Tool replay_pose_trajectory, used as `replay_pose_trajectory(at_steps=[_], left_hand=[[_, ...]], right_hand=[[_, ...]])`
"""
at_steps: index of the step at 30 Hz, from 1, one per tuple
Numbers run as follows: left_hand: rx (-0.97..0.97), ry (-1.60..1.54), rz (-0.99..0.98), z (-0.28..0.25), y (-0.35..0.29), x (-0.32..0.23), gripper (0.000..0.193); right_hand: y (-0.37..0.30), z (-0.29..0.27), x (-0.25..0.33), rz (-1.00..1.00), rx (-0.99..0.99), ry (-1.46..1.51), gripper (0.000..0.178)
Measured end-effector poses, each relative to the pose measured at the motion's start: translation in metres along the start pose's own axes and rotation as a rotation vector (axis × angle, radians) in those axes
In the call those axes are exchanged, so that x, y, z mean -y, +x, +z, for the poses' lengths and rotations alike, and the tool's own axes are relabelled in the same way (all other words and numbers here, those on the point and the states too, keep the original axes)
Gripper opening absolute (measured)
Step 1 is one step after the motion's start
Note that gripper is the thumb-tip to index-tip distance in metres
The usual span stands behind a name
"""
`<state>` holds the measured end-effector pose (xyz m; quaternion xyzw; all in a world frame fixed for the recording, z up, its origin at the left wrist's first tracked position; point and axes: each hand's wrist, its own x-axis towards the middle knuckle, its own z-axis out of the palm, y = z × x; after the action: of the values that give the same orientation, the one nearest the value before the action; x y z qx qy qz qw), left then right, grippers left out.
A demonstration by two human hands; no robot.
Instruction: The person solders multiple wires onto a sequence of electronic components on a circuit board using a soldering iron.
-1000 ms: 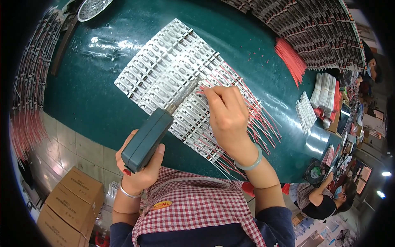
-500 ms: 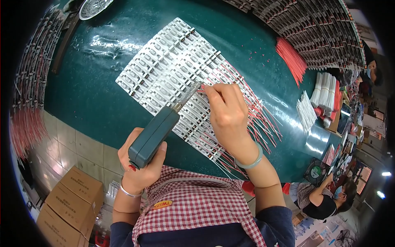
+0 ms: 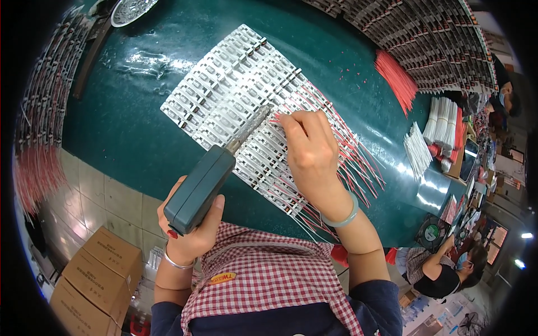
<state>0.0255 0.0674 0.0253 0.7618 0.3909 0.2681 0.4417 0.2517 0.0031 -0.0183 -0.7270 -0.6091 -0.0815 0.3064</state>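
Note:
My left hand is wrapped round the handle of a dark green soldering gun. Its long metal tip points up and right over a sheet of small white strip modules in rows on the table. Close to that tip, my right hand is closed in a pinch on a red wire, whose end shows past the fingertips. Many red and white wires trail off the right side of the sheet, partly under my right hand. Whether the tip touches the sheet I cannot tell.
The table has a green, shiny top. Bundles of red wires and white wires lie at right. A metal bowl is at far left. Stacked module sheets stand at far right; cartons sit below left. A co-worker is at right.
The soldering gun in my left hand has shifted slightly left, and its tip has drawn away from the red wire's end. My right hand has stayed nearly in place.

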Motion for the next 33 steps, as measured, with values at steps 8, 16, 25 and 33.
replay_pose_trajectory(at_steps=[8, 16, 25, 33], left_hand=[[-0.02, -0.019, -0.019, -0.001, -0.005, 0.002, 0.019], [0.024, -0.06, -0.045, -0.002, -0.003, 0.001, 0.018], [0.047, -0.056, -0.064, -0.001, 0.001, -0.003, 0.016], [0.026, -0.036, -0.052, -0.003, -0.004, 0.001, 0.018]], right_hand=[[-0.003, -0.004, 0.01, 0.022, -0.073, 0.054, 0.029], [-0.005, 0.002, 0.009, 0.024, -0.041, 0.039, 0.027], [-0.004, 0.003, 0.011, 0.027, -0.026, 0.007, 0.025], [-0.003, 0.002, 0.012, 0.023, -0.004, -0.001, 0.026]])
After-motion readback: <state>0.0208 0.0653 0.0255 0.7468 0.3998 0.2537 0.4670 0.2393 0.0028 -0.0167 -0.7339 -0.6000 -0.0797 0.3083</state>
